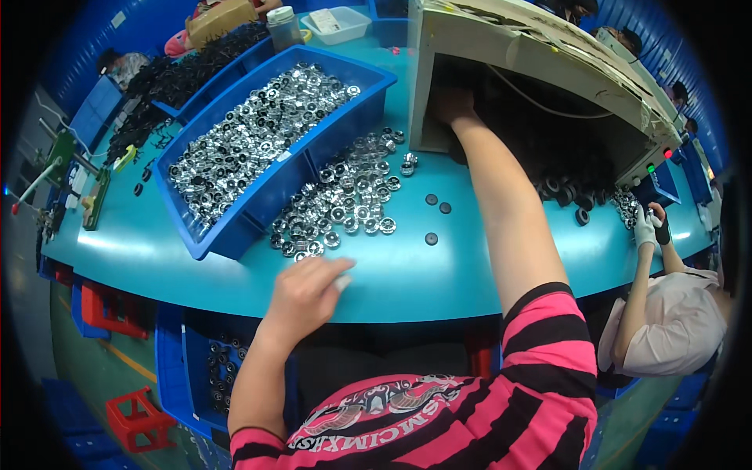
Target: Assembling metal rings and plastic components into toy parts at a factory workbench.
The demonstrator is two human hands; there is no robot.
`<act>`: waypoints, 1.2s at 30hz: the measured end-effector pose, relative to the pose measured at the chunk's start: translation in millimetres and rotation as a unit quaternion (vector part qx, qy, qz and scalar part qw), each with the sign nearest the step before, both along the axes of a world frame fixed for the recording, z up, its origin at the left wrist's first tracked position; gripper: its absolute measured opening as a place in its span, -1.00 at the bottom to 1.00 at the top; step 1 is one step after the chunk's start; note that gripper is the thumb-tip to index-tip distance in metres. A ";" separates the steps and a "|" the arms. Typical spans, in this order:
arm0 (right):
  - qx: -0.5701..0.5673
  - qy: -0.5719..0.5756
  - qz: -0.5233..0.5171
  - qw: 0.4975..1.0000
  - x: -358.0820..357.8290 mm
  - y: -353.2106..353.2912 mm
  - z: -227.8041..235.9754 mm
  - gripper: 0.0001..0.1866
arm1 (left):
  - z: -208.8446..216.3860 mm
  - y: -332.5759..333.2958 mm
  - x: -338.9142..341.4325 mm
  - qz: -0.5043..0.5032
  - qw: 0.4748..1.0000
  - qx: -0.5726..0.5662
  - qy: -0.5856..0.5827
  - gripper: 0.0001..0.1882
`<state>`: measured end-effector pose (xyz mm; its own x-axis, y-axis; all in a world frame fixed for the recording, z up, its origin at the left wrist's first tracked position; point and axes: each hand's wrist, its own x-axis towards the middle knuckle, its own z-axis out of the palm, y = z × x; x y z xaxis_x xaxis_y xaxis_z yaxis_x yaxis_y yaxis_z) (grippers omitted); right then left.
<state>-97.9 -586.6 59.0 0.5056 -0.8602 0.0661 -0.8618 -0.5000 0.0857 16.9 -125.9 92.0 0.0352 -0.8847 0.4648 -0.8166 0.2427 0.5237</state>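
Note:
My left hand (301, 296) hovers over the near table edge, index finger stretched out and apart from the thumb. A small white covering or piece shows at its thumb tip; I see nothing else in it. Just beyond it lies a loose pile of small shiny silver wheels (362, 213) with dark centres. My right arm reaches into a wooden box (421, 94) with an open front. Inside, my right hand (454, 103) is in shadow and its fingers are hidden. Black rubber rings (565, 191) spill from the box's lower right. Three small black discs (431, 239) lie between my arms.
A blue bin (270, 174) full of silver wheels stands left of the pile. Black strips (157, 86) heap behind it. A metal hand press (59, 168) is at far left. A gloved co-worker (666, 305) handles parts at right. A blue crate (172, 368) sits below the table.

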 end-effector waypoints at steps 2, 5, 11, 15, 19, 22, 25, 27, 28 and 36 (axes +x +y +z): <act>-0.007 -0.012 0.017 1.000 -12.6 0.0 4.0 -0.57 | -0.6 -37.7 -7.6 -0.057 0.998 -0.017 0.014 -0.79; -0.037 -0.030 0.051 0.998 -40.2 19.5 2.1 -0.58 | -8.7 -72.8 -13.0 -0.113 0.992 -0.037 0.040 -0.79; -0.091 -0.115 0.092 0.985 -92.7 65.3 21.2 -0.64 | -47.3 -94.6 -11.1 -0.097 0.978 -0.088 0.160 -0.80; -0.055 -0.274 0.199 0.939 -90.1 135.2 32.0 -0.71 | -38.6 -87.4 -7.4 -0.062 0.966 -0.072 0.242 -0.82; -0.064 -0.322 0.330 0.885 -63.4 224.8 44.6 -0.76 | -36.0 -89.2 -0.9 -0.113 0.852 0.069 0.507 -0.45; -0.053 -0.322 0.383 0.864 -40.8 266.0 45.6 -0.73 | -48.8 -91.9 4.7 -0.133 0.820 0.025 0.556 -0.40; 0.034 -0.346 0.356 0.867 -35.9 283.3 36.9 -0.69 | -51.9 -89.7 8.6 -0.154 0.767 0.070 0.619 -0.50; 0.140 -0.375 0.314 0.861 -36.2 283.2 38.0 -0.67 | -55.0 -89.3 15.5 -0.144 0.729 0.067 0.666 -0.54; 0.183 -0.417 0.309 0.835 -36.7 274.3 39.2 -0.67 | -56.8 -89.4 21.9 -0.173 0.705 0.059 0.686 -0.53; -0.011 -0.270 0.198 0.942 -58.2 194.5 -5.2 -0.66 | -51.1 -92.2 26.0 -0.306 0.617 0.073 0.722 -0.43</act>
<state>-156.0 -392.0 53.8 0.6746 -0.6060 0.4215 -0.5281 -0.7952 -0.2979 42.9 -218.2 40.8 -0.0431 -0.9663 0.2537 0.7469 0.1375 0.6506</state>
